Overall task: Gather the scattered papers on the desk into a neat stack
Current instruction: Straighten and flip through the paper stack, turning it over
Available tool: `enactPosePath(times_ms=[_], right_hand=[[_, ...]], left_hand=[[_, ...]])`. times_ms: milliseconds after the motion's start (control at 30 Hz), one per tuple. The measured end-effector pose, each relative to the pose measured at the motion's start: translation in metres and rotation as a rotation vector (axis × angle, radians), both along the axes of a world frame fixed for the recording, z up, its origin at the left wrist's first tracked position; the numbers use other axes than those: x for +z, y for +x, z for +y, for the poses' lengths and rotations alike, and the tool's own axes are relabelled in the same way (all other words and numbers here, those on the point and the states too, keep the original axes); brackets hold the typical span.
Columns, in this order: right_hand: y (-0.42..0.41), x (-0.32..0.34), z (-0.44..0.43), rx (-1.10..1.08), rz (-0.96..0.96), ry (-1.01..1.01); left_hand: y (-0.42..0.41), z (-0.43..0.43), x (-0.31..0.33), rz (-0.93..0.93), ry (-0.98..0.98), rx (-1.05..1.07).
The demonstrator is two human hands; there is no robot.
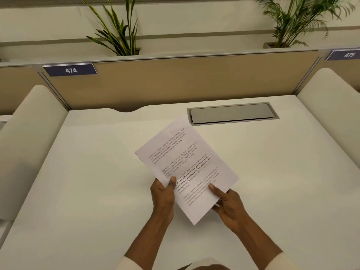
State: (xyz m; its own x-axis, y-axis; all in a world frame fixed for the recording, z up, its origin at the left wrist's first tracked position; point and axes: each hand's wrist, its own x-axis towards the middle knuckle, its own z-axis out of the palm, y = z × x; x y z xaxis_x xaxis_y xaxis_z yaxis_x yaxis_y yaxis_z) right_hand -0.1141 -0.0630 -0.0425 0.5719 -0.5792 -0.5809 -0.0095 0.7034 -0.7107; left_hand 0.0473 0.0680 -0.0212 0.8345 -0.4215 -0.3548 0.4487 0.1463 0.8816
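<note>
I'm reading "474" on the blue partition label [70, 69]. My left hand [162, 193] and right hand [228, 206] are both pinching the white printed paper stack [185, 168], tilted above the white desk [87, 172].

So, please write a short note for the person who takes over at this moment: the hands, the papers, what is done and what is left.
Left hand: grips the near left edge of the papers, thumb on top.
Right hand: grips their near right corner, thumb on top.
Papers: held together as one bundle above the desk, turned at an angle, printed side up. How many sheets, cannot tell.
Done: no loose sheets are seen on the desk; gathering looks finished.
Left: probably square the edges and lay the stack flat on the desk.
</note>
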Motion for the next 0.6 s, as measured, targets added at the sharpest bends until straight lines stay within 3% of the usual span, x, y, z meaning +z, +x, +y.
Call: enactPosePath(times_ms=[200, 400, 600], right_hand=[[0.001, 0.012, 0.008, -0.183, -0.044, -0.18], [-0.05, 0.037, -0.055, -0.049, 0.036, -0.364], [-0.092, 0.058, -0.118, 0.195, 0.059, -0.462]], left_hand=[[-0.024, -0.003, 0.005, 0.126, -0.051, -0.018], [0.015, -0.006, 0.022, 0.203, -0.025, -0.021], [0.04, -0.003, 0.039, 0.012, 0.202, -0.413]])
